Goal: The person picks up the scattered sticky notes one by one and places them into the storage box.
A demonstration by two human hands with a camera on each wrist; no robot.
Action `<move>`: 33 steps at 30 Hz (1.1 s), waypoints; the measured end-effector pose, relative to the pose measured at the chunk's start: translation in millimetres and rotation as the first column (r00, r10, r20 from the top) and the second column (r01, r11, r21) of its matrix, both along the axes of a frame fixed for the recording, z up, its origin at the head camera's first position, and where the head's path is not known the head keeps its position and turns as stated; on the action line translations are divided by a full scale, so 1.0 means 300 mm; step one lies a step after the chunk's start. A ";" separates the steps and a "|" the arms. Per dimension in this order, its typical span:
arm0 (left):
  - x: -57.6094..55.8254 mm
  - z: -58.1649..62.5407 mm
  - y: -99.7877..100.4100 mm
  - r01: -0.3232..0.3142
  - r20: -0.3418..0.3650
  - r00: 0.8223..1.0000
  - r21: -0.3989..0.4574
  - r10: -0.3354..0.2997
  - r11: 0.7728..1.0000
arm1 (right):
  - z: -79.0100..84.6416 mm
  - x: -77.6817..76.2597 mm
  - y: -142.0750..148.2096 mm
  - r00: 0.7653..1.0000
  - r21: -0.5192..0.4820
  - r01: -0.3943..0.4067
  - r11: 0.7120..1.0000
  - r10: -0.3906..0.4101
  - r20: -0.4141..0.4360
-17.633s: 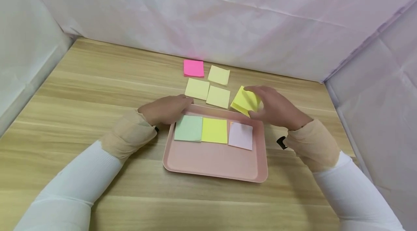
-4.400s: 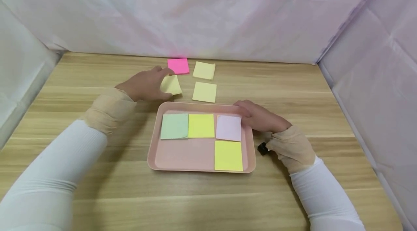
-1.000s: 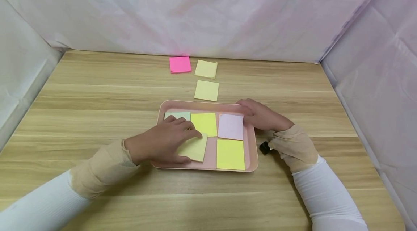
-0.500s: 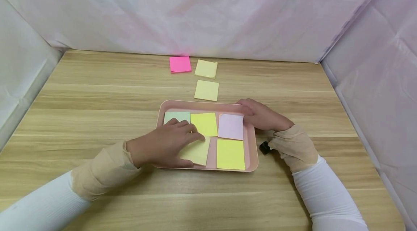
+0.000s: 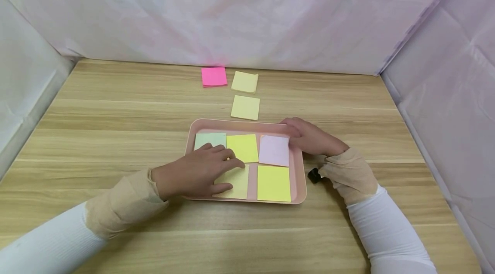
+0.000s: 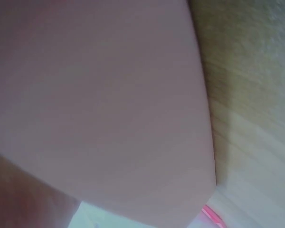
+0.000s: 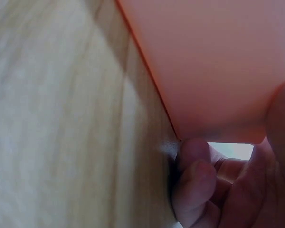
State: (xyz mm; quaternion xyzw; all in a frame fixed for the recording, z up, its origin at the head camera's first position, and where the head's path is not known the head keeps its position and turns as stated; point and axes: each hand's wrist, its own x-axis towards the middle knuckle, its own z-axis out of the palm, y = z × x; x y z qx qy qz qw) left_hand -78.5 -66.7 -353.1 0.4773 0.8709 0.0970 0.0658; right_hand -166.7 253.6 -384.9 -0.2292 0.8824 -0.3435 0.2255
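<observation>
My left hand [image 5: 198, 172] lies over a pale yellow sticky note pad [image 5: 239, 181] in the lower left of the pink tray [image 5: 253, 183], thumb and index finger spread across its top. That hand partly covers a mint green pad [image 5: 210, 138]. In the tray's back row are also a bright yellow pad [image 5: 242, 147] and a lilac pad [image 5: 273, 150]; another bright yellow pad [image 5: 273, 183] sits at the front right. My right hand [image 5: 315, 137] grips the tray's back right corner. In the right wrist view, curled fingers [image 7: 194, 185] meet the tray wall [image 7: 213, 66].
Behind the tray, a hot pink pad [image 5: 214, 76] and two pale yellow pads, one farther back [image 5: 245, 82] and one nearer [image 5: 245, 107], lie on the wooden table [image 5: 127, 115]. White cloth [image 5: 232, 16] hangs along the back and sides.
The left hand has brought a pale yellow pad from the table into the tray, slid it slightly toward the front, and loosened its fingers from it. The right hand stays at the tray corner.
</observation>
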 end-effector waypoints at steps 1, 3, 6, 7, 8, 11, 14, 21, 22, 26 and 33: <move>0.000 -0.001 0.000 0.003 -0.003 1.000 0.002 -0.003 1.000 | -0.001 0.001 0.000 1.000 -0.003 -0.002 1.000 0.002 0.000; 0.001 -0.001 -0.002 0.006 -0.010 1.000 0.007 -0.006 1.000 | -0.001 0.002 -0.002 1.000 -0.006 -0.002 1.000 0.002 0.000; -0.001 -0.003 0.000 0.014 -0.016 1.000 0.014 -0.013 1.000 | 0.005 0.006 -0.007 1.000 -0.005 0.003 1.000 -0.003 -0.001; -0.001 -0.003 0.000 0.017 -0.018 1.000 0.017 -0.016 1.000 | 0.007 0.008 -0.009 1.000 -0.004 0.005 1.000 -0.005 -0.001; -0.002 -0.004 0.000 0.019 -0.019 1.000 0.019 -0.018 1.000 | 0.008 0.008 -0.011 1.000 -0.006 0.007 1.000 -0.007 0.003; -0.003 -0.006 0.002 0.026 -0.022 0.999 0.025 -0.025 0.999 | 0.008 0.009 -0.015 1.000 -0.007 0.011 1.000 -0.011 0.004; -0.004 -0.008 0.002 0.029 -0.026 0.999 0.031 -0.029 0.999 | 0.005 0.007 -0.013 1.000 -0.005 0.010 1.000 -0.010 0.002; -0.010 0.000 0.003 0.020 -0.005 1.000 0.020 -0.020 1.000 | 0.001 0.001 -0.002 1.000 0.000 -0.006 1.000 0.006 -0.008; -0.013 0.002 0.004 0.018 -0.004 1.000 0.016 -0.018 1.000 | -0.001 0.000 -0.001 1.000 0.001 -0.008 1.000 0.008 -0.011; -0.030 0.015 0.007 0.015 -0.012 1.000 0.022 -0.015 1.000 | -0.002 0.001 0.001 1.000 -0.005 -0.009 1.000 0.009 -0.013; -0.075 0.032 0.005 0.002 -0.058 0.998 0.067 0.002 0.998 | 0.013 0.008 -0.010 1.000 -0.017 -0.004 1.000 0.004 0.006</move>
